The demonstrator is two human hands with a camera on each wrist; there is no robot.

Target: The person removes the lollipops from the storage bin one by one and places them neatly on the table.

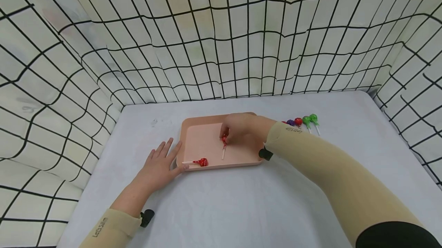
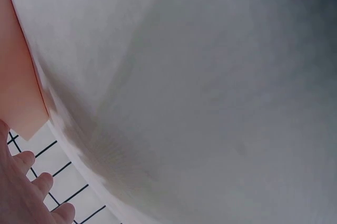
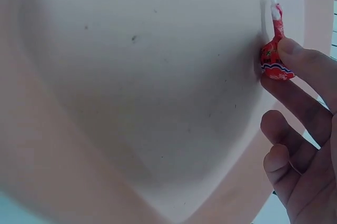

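Over the pink tray (image 1: 203,137), my right hand (image 1: 241,126) pinches a red-wrapped lollipop (image 1: 224,140) by its head. The right wrist view shows thumb and forefinger on the lollipop's wrapper (image 3: 275,61), with its white stick pointing away from the palm. A second red lollipop (image 1: 203,162) lies along the tray's near left edge, stick to the left. My left hand (image 1: 159,169) is spread flat at the tray's left side, its thumb by the near left corner. Only some fingers of the left hand (image 2: 31,187) show in the left wrist view.
Right of the tray, partly behind the right sleeve, several lollipops lie in a row: green (image 1: 313,118), red (image 1: 298,121) and purple (image 1: 291,122) among them. A black wire grid (image 1: 241,48) encloses the white-covered table (image 1: 221,202) at the back and sides.
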